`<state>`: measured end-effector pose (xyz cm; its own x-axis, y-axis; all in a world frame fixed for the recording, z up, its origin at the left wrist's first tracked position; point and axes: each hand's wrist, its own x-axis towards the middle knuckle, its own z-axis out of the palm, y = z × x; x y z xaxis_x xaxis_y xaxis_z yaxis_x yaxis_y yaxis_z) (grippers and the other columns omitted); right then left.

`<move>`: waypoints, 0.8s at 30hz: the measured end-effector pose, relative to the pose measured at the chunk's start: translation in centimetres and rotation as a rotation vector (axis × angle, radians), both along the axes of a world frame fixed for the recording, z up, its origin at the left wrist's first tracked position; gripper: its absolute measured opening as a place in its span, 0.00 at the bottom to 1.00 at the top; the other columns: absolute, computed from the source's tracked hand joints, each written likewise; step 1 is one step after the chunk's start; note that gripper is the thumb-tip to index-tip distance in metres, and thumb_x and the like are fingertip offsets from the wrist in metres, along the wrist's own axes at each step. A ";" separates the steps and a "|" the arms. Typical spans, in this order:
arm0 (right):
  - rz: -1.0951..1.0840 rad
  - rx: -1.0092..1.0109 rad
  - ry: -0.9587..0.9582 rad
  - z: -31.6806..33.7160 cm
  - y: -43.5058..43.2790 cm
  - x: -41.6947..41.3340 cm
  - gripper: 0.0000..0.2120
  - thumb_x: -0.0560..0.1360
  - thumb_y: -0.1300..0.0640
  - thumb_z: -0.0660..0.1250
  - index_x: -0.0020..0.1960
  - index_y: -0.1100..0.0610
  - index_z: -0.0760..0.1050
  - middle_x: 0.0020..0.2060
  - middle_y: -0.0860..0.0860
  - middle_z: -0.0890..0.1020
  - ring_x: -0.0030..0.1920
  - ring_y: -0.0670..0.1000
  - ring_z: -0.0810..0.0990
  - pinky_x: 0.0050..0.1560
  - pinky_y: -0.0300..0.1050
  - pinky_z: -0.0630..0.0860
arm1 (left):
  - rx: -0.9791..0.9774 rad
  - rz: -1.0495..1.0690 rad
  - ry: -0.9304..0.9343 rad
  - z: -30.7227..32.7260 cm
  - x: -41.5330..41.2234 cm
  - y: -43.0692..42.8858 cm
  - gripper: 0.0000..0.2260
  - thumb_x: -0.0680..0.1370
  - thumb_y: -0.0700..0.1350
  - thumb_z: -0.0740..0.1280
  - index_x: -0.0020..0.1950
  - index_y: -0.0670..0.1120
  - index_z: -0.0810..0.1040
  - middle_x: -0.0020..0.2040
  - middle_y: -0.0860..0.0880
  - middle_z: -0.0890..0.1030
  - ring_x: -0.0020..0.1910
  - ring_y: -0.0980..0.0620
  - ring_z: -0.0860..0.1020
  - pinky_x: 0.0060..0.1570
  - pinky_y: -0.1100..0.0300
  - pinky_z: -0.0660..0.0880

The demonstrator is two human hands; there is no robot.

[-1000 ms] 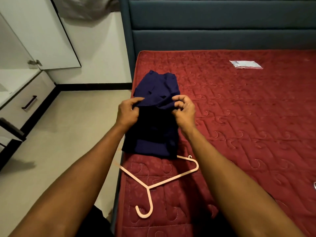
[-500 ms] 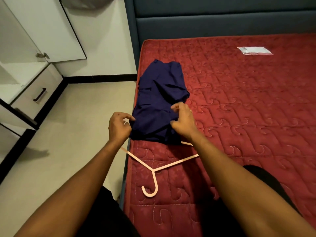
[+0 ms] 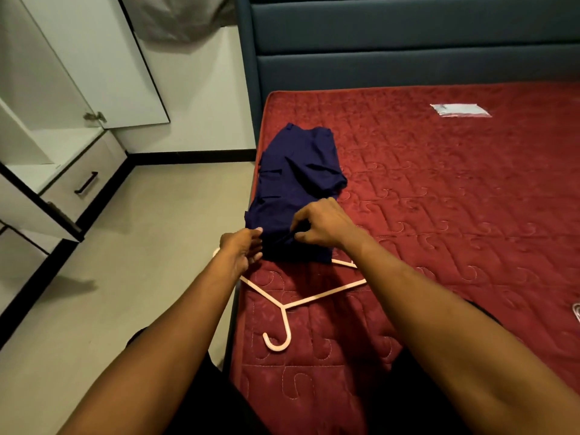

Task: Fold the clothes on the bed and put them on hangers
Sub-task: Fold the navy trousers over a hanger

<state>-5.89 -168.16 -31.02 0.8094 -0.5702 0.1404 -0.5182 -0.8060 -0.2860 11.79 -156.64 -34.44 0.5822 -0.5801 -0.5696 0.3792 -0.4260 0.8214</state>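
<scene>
A folded navy-blue garment (image 3: 295, 186) lies near the left edge of the red quilted mattress (image 3: 439, 199). Its near end covers the far bar of a pale pink hanger (image 3: 282, 306), whose hook points toward me. My right hand (image 3: 323, 222) pinches the cloth at the garment's near end, fingers curled. My left hand (image 3: 243, 251) sits at the garment's near left corner by the mattress edge, fingertips touching the cloth; whether it grips anything is hidden.
A small white packet (image 3: 459, 109) lies far back on the mattress. A dark blue padded headboard (image 3: 408, 51) rises behind. An open white wardrobe with a drawer (image 3: 84, 183) stands on the left. Beige floor (image 3: 141, 246) runs along the bed.
Both hands have come back from the middle of the garment to its near end. The upper part now lies flat. The left hand let go of the fold and reached the corner.
</scene>
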 end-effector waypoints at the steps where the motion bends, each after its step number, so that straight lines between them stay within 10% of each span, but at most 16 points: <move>1: 0.048 0.098 0.025 0.6 0.0 0.0 0.09 0.68 0.47 0.75 0.47 0.46 0.87 0.40 0.44 0.87 0.43 0.48 0.85 0.47 0.47 0.78 | 0.014 -0.015 -0.007 0.1 0.2 0.0 0.09 0.78 0.42 0.72 0.53 0.38 0.81 0.43 0.35 0.81 0.30 0.52 0.75 0.36 0.57 0.76; 6: -0.123 0.687 0.040 1.2 0.3 -0.4 0.20 0.77 0.42 0.72 0.44 0.60 0.85 0.37 0.52 0.87 0.35 0.51 0.87 0.36 0.42 0.79 | 0.016 -0.045 -0.106 -0.1 0.3 1.1 0.14 0.75 0.44 0.76 0.56 0.40 0.80 0.49 0.45 0.83 0.42 0.47 0.82 0.34 0.59 0.76; 13: -0.592 0.877 0.113 -4.8 1.8 -1.2 0.26 0.81 0.43 0.67 0.48 0.68 0.72 0.36 0.65 0.84 0.25 0.57 0.82 0.27 0.45 0.78 | 0.138 -0.230 -0.150 -1.4 1.9 3.2 0.30 0.69 0.57 0.80 0.64 0.42 0.77 0.57 0.44 0.83 0.50 0.43 0.84 0.42 0.54 0.82; 18: -0.703 0.854 -0.092 -6.5 1.8 -0.2 0.20 0.72 0.46 0.76 0.43 0.64 0.78 0.28 0.58 0.84 0.29 0.56 0.85 0.32 0.49 0.83 | 0.050 -0.406 -0.064 0.1 2.6 3.0 0.14 0.80 0.45 0.71 0.64 0.40 0.80 0.54 0.44 0.86 0.51 0.46 0.85 0.49 0.56 0.81; 24: -0.715 0.879 -0.381 -5.0 0.2 0.9 0.15 0.73 0.63 0.71 0.30 0.58 0.72 0.22 0.53 0.73 0.15 0.46 0.65 0.20 0.36 0.58 | -0.168 -0.523 0.067 3.1 3.5 0.9 0.13 0.80 0.42 0.69 0.63 0.40 0.80 0.58 0.42 0.85 0.53 0.47 0.85 0.52 0.57 0.82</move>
<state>-5.02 -167.95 -36.03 0.2600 -0.8956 -0.3609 -0.5317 0.1793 -0.8278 15.24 -155.78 -31.32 0.1573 -0.8685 -0.4701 0.2062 -0.4366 0.8757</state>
